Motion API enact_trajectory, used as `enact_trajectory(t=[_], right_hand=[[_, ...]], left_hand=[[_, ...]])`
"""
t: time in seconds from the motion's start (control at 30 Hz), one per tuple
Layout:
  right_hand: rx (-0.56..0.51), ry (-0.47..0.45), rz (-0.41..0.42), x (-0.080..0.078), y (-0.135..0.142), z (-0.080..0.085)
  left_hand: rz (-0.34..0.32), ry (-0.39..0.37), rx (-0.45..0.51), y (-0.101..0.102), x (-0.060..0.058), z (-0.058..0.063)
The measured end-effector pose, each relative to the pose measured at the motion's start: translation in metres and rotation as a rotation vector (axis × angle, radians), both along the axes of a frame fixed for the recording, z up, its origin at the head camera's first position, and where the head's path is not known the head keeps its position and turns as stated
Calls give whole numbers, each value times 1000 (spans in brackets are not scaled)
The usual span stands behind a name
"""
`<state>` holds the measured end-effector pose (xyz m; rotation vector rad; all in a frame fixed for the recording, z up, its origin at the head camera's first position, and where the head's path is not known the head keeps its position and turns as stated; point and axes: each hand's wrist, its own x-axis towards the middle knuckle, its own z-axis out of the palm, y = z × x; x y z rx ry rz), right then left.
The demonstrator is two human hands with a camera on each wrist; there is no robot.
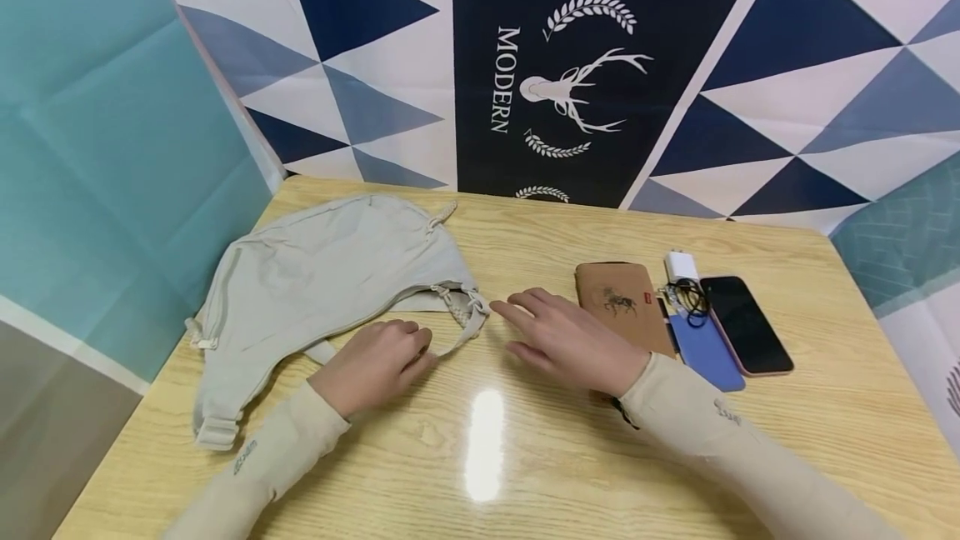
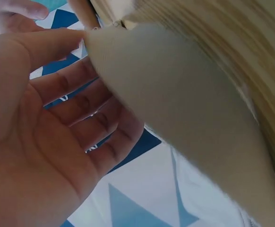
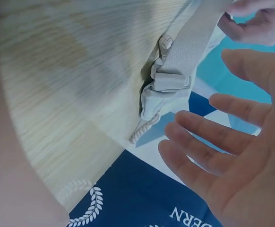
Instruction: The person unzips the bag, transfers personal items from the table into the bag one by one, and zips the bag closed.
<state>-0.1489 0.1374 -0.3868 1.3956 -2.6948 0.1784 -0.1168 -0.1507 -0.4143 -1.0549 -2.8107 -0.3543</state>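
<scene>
A pale grey crossbody bag [image 1: 322, 273] lies flat at the left of the table. My left hand [image 1: 378, 365] is in front of it and pinches its webbing strap [image 2: 175, 109] between thumb and fingers. From there the strap runs to the bag's right end, where a strap adjuster [image 3: 171, 81] and a braided cord pull [image 3: 144, 130] show in the right wrist view. Just right of that end hovers my right hand [image 1: 570, 336], its fingers spread and holding nothing. In the right wrist view its fingertips are apart from the adjuster.
At the right lie a brown wallet [image 1: 618, 298], partly behind my right forearm, a blue flat item [image 1: 708, 352] and a phone [image 1: 750, 327]. A white charger plug [image 1: 681, 265] and a coiled black cable [image 1: 690, 298] are behind them. Patterned cloth [image 1: 390, 65] hangs along the wooden table's back edge.
</scene>
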Motion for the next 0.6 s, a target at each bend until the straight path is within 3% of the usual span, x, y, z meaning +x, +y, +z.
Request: enact_trajectory(t=[0.23, 0.6], right_hand=[[-5, 8, 23, -18, -16, -1], [-57, -4, 44, -39, -40, 0]], left_hand=[[49, 7, 1, -1, -18, 6], [224, 36, -12, 11, -50, 16]])
